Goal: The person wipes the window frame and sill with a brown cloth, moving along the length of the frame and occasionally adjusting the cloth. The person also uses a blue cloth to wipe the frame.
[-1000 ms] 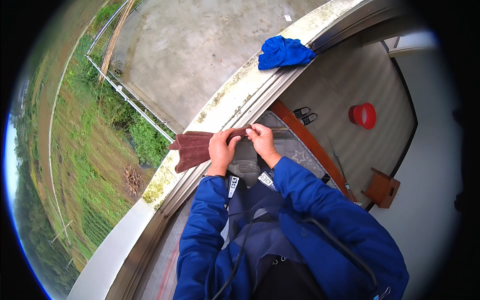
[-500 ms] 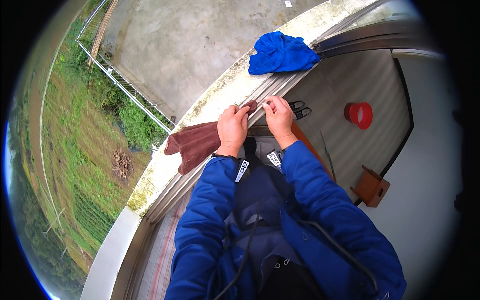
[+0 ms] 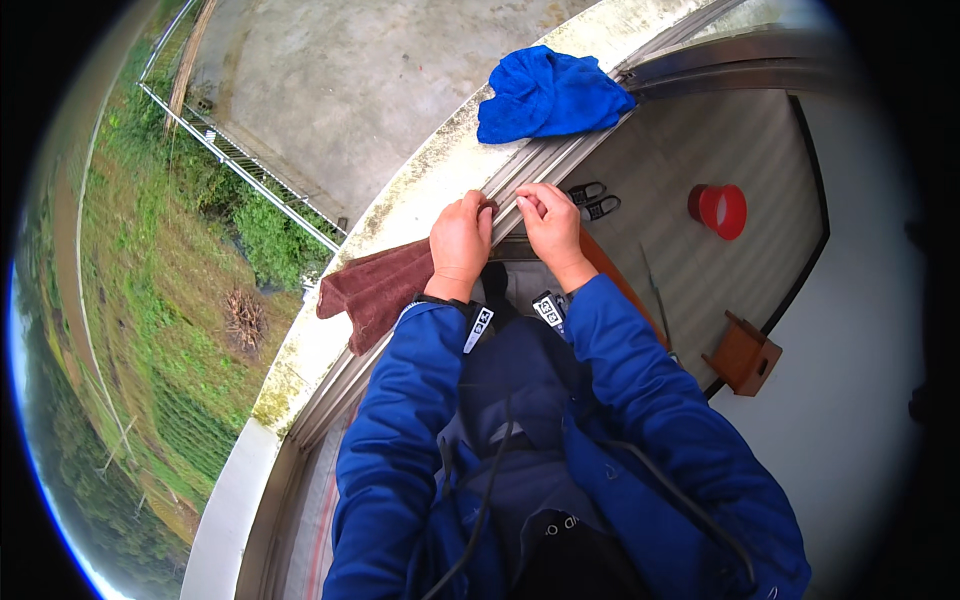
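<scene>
A brown cloth (image 3: 375,290) lies bunched along the metal window track (image 3: 548,155) and the weathered white sill (image 3: 408,205). My left hand (image 3: 461,243) is closed on its upper end, and a small tip of cloth shows beyond the fingers. Just to the right, my right hand (image 3: 553,232) hovers at the track's inner edge with thumb and fingers pinched together. Whatever may be between those fingertips is too small to make out. Farther up the sill, a crumpled blue cloth (image 3: 553,95) drapes over the outer ledge and the rails, apart from both hands.
Inside, on the right, a red bucket (image 3: 720,211), a pair of dark shoes (image 3: 597,201) and a brown wooden stool (image 3: 742,355) stand on the floor. Beyond the sill lies a concrete yard (image 3: 330,100) far below, with a railing (image 3: 235,160) and green fields.
Both hands have shifted slightly left in the picture, along with the cloths and sill. My right hand has tilted, its fingertips moving closer to my left hand. The left still grips the brown cloth.
</scene>
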`<control>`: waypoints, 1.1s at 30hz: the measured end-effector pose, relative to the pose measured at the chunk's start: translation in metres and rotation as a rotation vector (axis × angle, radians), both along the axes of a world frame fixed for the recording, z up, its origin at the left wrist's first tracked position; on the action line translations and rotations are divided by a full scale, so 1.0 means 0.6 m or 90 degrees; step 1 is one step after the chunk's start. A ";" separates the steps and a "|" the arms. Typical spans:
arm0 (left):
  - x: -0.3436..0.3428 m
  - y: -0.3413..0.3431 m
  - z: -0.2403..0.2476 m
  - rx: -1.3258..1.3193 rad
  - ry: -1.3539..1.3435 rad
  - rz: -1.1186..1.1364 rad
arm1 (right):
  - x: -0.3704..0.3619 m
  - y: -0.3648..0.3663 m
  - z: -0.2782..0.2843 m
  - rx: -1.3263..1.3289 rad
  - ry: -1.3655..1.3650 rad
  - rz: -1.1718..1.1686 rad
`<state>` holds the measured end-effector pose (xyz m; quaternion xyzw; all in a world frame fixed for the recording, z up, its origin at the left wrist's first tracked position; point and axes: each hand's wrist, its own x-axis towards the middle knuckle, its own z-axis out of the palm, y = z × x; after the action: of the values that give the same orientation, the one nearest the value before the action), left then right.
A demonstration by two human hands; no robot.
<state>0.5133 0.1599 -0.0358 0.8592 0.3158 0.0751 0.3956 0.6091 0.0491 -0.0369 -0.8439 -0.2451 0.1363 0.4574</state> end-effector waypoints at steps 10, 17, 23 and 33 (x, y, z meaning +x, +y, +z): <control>-0.003 -0.016 0.003 0.121 -0.024 -0.052 | -0.005 -0.006 -0.010 0.041 0.039 -0.033; 0.014 0.005 -0.014 0.165 -0.083 -0.148 | -0.006 -0.008 -0.004 0.043 0.065 -0.048; 0.010 -0.006 -0.018 0.149 -0.097 -0.099 | -0.013 -0.013 -0.006 0.085 0.069 -0.065; 0.013 0.012 -0.008 0.165 -0.063 -0.204 | -0.024 -0.027 -0.011 0.086 0.072 -0.090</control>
<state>0.5210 0.1672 -0.0407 0.9374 0.1429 0.0932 0.3037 0.5946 0.0327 -0.0433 -0.8174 -0.1670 0.1344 0.5346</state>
